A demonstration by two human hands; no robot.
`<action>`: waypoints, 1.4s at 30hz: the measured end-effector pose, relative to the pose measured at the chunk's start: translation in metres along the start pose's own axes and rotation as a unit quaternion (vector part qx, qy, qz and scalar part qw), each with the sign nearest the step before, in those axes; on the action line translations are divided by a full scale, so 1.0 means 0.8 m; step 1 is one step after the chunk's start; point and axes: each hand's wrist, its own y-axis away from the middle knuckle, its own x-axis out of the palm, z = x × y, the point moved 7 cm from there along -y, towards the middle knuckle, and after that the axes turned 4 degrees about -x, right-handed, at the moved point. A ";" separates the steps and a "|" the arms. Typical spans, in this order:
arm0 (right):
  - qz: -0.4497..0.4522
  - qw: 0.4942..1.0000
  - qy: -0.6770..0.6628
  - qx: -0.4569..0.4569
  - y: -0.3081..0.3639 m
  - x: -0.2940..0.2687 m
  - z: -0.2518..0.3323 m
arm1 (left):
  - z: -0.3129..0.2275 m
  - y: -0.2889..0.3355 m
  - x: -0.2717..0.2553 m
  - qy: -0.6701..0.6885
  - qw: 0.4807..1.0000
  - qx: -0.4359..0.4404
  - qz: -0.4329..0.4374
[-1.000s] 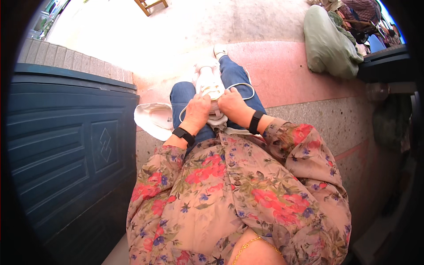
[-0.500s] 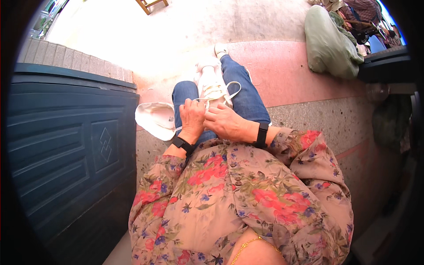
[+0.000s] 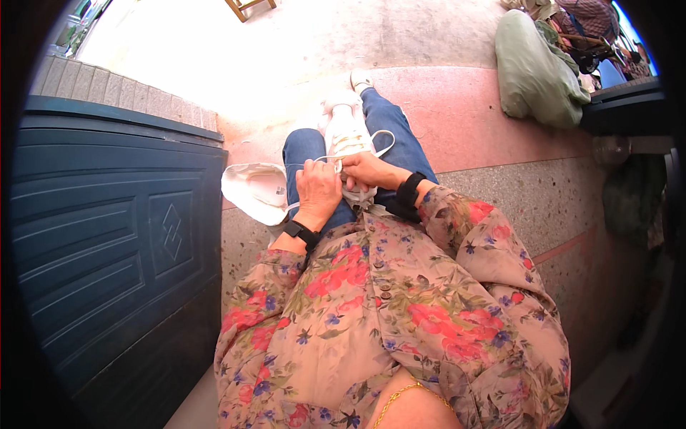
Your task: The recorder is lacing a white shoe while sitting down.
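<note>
A white lace-up shoe (image 3: 351, 139) lies lengthwise over my lap, between my jeans-clad thighs. White shoelace (image 3: 386, 144) runs through it, one loop standing out on its right side. My left hand (image 3: 318, 189) is closed at the near left edge of the shoe, pinching the lace between thumb and finger. Close beside it my right hand (image 3: 368, 171) has its fingers bent and pressed together on the lace; part of them is hidden against the shoe. Left of my left knee is a white, hollow, rounded piece (image 3: 256, 191) with a small label inside, perhaps a second shoe.
A dark blue panelled door (image 3: 121, 207) stands close on my left. At the far right sits a bulky pale green sack (image 3: 536, 68), with piled bags behind it. A wooden stool leg (image 3: 246, 8) shows at the far edge. Pink and speckled stone paves the floor (image 3: 500, 189).
My right hand has turned and shifted slightly right and away from me over the shoe, apart from the left hand's wrist. My left hand stays nearly in place; the view has moved slightly.
</note>
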 end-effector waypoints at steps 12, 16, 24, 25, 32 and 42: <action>-0.007 0.996 0.088 0.030 -0.022 -0.007 0.001 | -0.002 0.007 0.008 -0.003 0.999 0.014 -0.037; 0.031 0.988 0.151 0.011 -0.024 -0.003 0.004 | -0.002 0.007 0.010 -0.011 0.999 0.016 -0.049; 0.058 0.839 0.511 -0.177 -0.034 0.015 0.013 | 0.001 0.003 0.006 0.014 1.000 -0.001 -0.026; 0.033 0.810 0.548 -0.206 -0.025 0.017 0.024 | -0.001 0.002 0.005 0.012 1.000 -0.001 -0.027; 0.030 0.664 0.694 -0.279 0.057 0.008 0.070 | 0.001 -0.003 -0.012 0.001 0.999 -0.025 -0.034; -0.173 0.827 0.517 -0.138 0.134 -0.075 0.032 | 0.336 0.089 -0.019 -0.081 0.855 -0.507 -0.070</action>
